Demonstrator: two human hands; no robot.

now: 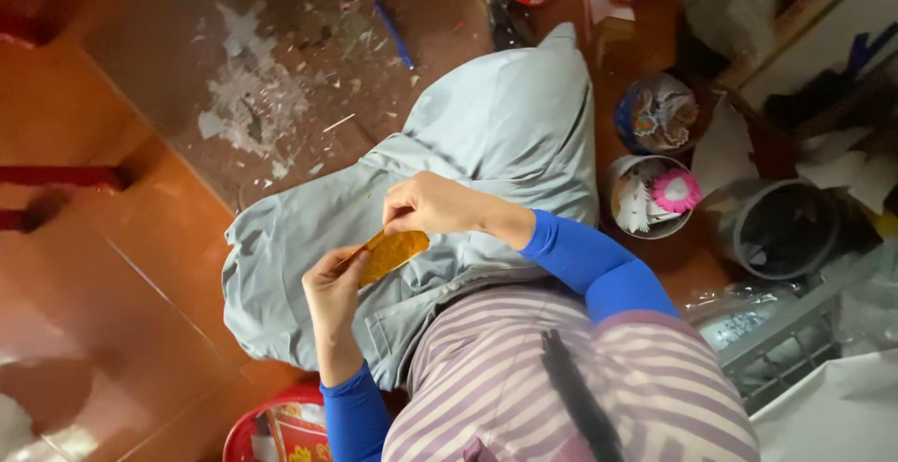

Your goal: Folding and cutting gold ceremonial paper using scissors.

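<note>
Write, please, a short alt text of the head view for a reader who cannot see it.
Two bare hands, the left hand and the right hand, hold a small orange-yellow leaf-shaped piece over grey trousers. The person wears blue sleeves and a striped shirt. Small buckets stand on the littered brown floor.

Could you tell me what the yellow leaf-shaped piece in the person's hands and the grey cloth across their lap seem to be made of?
The yellow leaf-shaped piece looks like thin paper or fabric with a faint sheen; I cannot tell which. The grey cloth seems to be soft woven fabric, matte, shown by its folds and seams.
</note>
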